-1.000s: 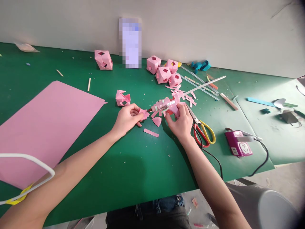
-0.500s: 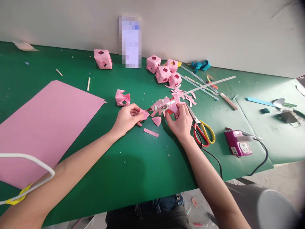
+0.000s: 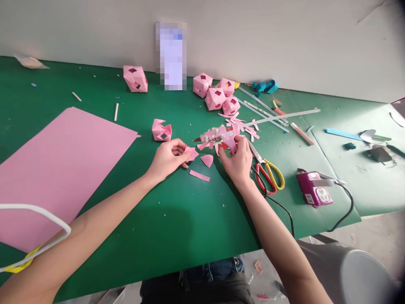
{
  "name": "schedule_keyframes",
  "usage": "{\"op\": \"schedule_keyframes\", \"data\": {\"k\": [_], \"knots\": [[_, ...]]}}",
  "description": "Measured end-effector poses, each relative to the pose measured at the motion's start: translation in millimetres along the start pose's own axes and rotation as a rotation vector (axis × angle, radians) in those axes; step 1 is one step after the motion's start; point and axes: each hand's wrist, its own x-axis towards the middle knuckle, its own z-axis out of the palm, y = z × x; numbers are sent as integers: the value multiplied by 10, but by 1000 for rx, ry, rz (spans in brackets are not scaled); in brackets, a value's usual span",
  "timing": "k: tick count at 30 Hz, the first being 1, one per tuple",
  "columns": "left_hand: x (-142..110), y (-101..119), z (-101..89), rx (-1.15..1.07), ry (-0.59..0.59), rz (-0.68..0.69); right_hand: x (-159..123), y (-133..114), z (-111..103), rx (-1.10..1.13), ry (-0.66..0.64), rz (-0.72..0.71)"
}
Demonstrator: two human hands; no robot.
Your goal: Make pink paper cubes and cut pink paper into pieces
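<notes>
My left hand (image 3: 170, 158) pinches a small pink paper piece (image 3: 192, 153) with pointed edges. My right hand (image 3: 236, 159) grips the handle of a pink glue gun (image 3: 218, 135), a long clear glue stick (image 3: 284, 116) sticking out of its back. The gun's nozzle points left, above and apart from the held paper. On the table below it lie a curved pink paper piece (image 3: 207, 160) and a narrow paper strip (image 3: 199, 175). Just behind my left hand stands a partly open pink paper shape (image 3: 161, 130).
Several faceted pink paper balls (image 3: 215, 99) sit at the back, with another (image 3: 135, 79) farther left. Scissors (image 3: 267, 173) lie beside my right wrist, near a black cord. A large pink sheet (image 3: 63, 160) covers the left side; a purple power socket (image 3: 314, 188) is on the right.
The glue gun's nozzle has lifted off the paper piece and tilted upward, and the glue stick's end has swung right and down. My left hand keeps its hold on the paper.
</notes>
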Motion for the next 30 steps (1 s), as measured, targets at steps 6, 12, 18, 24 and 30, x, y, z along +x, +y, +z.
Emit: {"op": "schedule_keyframes", "data": {"k": [6, 12, 18, 24, 30], "knots": [[18, 4, 7, -40, 23, -8, 17, -12, -51, 27, 11, 8], [-2, -24, 18, -15, 136, 101, -5, -30, -108, 40, -17, 27], [-36, 38, -9, 267, 407, 496, -46, -185, -191, 193, -32, 178], [10, 107, 10, 350, 533, 687, -110, -400, -235, 262, -23, 261], [-3, 129, 45, 340, 540, 670, -130, -437, -212, 260, -53, 270]]}}
